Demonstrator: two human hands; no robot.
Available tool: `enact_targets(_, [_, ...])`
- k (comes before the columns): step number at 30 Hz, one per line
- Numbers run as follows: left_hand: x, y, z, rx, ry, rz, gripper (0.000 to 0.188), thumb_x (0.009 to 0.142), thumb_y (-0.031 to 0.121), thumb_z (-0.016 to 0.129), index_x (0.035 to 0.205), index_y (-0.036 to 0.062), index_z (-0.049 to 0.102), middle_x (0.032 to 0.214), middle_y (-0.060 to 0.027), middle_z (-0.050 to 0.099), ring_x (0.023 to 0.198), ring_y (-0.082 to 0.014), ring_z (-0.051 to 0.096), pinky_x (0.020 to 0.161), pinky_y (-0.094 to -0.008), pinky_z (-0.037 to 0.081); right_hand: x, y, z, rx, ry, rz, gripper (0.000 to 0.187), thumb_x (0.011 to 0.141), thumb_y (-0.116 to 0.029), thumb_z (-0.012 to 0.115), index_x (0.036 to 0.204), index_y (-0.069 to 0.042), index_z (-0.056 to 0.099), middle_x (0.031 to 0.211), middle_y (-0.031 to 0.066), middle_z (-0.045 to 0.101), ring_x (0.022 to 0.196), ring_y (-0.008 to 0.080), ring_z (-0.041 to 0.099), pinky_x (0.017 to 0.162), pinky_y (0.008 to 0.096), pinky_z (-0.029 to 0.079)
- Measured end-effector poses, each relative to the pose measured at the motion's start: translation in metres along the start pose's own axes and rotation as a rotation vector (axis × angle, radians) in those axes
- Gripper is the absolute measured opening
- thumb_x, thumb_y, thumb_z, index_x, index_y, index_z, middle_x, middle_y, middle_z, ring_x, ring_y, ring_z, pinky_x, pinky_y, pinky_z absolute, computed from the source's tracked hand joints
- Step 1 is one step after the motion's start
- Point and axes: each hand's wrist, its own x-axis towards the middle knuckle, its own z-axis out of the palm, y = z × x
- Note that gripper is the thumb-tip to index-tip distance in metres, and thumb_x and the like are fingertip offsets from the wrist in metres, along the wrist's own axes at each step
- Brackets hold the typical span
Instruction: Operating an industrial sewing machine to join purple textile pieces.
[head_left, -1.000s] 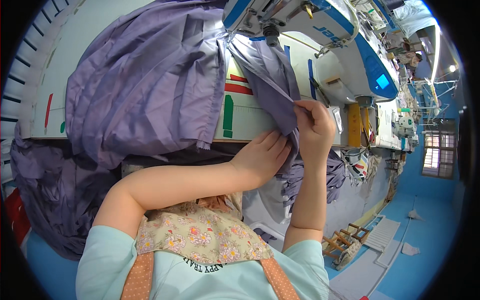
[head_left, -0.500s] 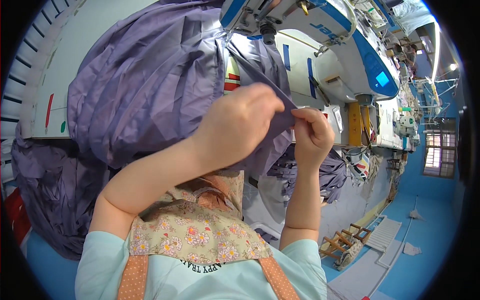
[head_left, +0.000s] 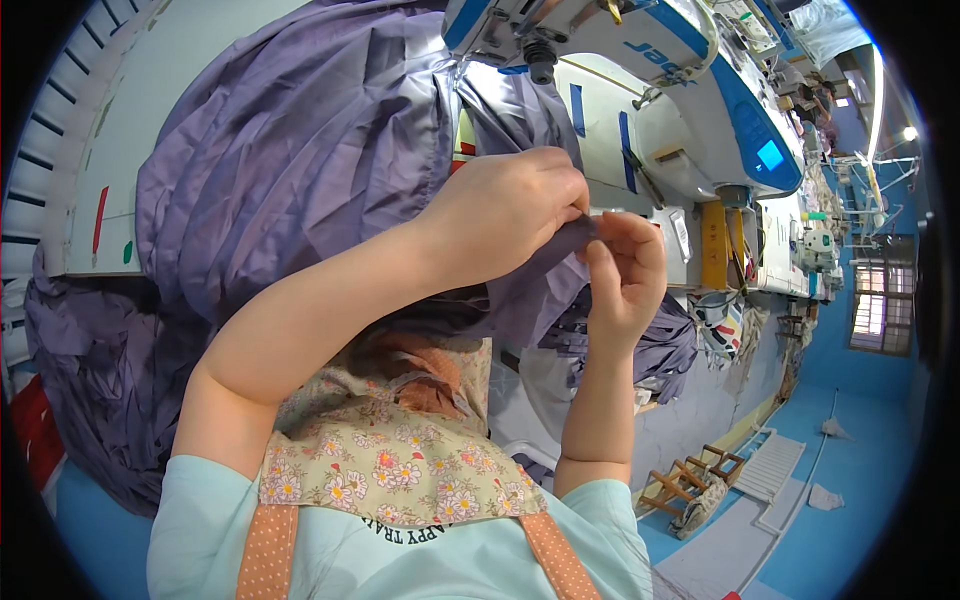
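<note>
A big heap of purple-grey fabric [head_left: 300, 150] lies gathered over the table, part of it running under the head of a white and blue sewing machine [head_left: 680, 60]. My left hand [head_left: 515, 210] reaches across to the right, its fingers pinched on the fabric's edge. Just beside it, my right hand [head_left: 630, 260] has thumb and fingertips closed on the same edge. A short stretch of cloth hangs below the two hands. The left fingertips are partly hidden behind the hand's back.
Scissors or snips [head_left: 645, 178] lie on the machine bed, right of the fabric. A yellow box-like part [head_left: 714, 245] stands farther right. More purple fabric [head_left: 100, 380] hangs at the left. A wooden stool-like frame [head_left: 695, 478] is on the floor at right.
My left hand has moved right and slightly up, closer to my right hand. The right fingers have shifted their hold, and the cloth edge between the hands is now shorter.
</note>
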Motion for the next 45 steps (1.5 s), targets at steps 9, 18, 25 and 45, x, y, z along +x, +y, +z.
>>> enact_targets(9, [-0.023, 0.003, -0.006, 0.064, 0.056, 0.05, 0.009, 0.082, 0.003, 0.07, 0.089, 0.0046, 0.065, 0.087, -0.0088, 0.063, 0.079, -0.0298, 0.065, 0.064, -0.0366, 0.053, -0.015, 0.002, 0.018, -0.266, 0.008, 0.015, 0.007, 0.088, 0.002, 0.072, 0.095, 0.002, 0.07, 0.08, 0.0031, 0.065, 0.072, 0.0072, 0.061, 0.058, 0.0213, 0.044])
enact_targets(18, [-0.026, -0.049, -0.07, 0.324, -0.152, -0.12, 0.035, 0.079, 0.004, 0.069, 0.112, 0.0039, 0.059, 0.116, -0.0132, 0.063, 0.093, -0.0333, 0.066, 0.076, -0.0396, 0.056, -0.033, 0.003, 0.048, -0.032, -0.081, -0.109, 0.009, 0.09, 0.008, 0.064, 0.096, 0.002, 0.062, 0.109, 0.0179, 0.072, 0.096, 0.0235, 0.068, 0.084, 0.0295, 0.052])
enact_targets(25, [-0.025, -0.055, -0.078, 0.427, -0.411, -0.043, 0.027, 0.074, 0.003, 0.064, 0.101, 0.0021, 0.061, 0.105, -0.0125, 0.06, 0.101, -0.0335, 0.063, 0.083, -0.0444, 0.053, -0.042, 0.015, 0.061, -0.034, -0.076, -0.181, 0.01, 0.09, 0.009, 0.062, 0.097, 0.002, 0.06, 0.109, 0.0189, 0.072, 0.096, 0.0255, 0.069, 0.084, 0.0307, 0.052])
enact_targets(45, [-0.12, -0.025, -0.068, 0.433, -0.147, 0.167, 0.039, 0.065, 0.008, 0.08, 0.102, 0.0041, 0.069, 0.111, -0.008, 0.065, 0.108, -0.0281, 0.065, 0.089, -0.0406, 0.056, -0.033, 0.02, 0.065, -0.558, -0.506, -0.649, 0.022, 0.066, -0.008, 0.065, 0.088, -0.005, 0.065, 0.112, 0.0072, 0.071, 0.084, 0.0202, 0.065, 0.055, 0.0291, 0.052])
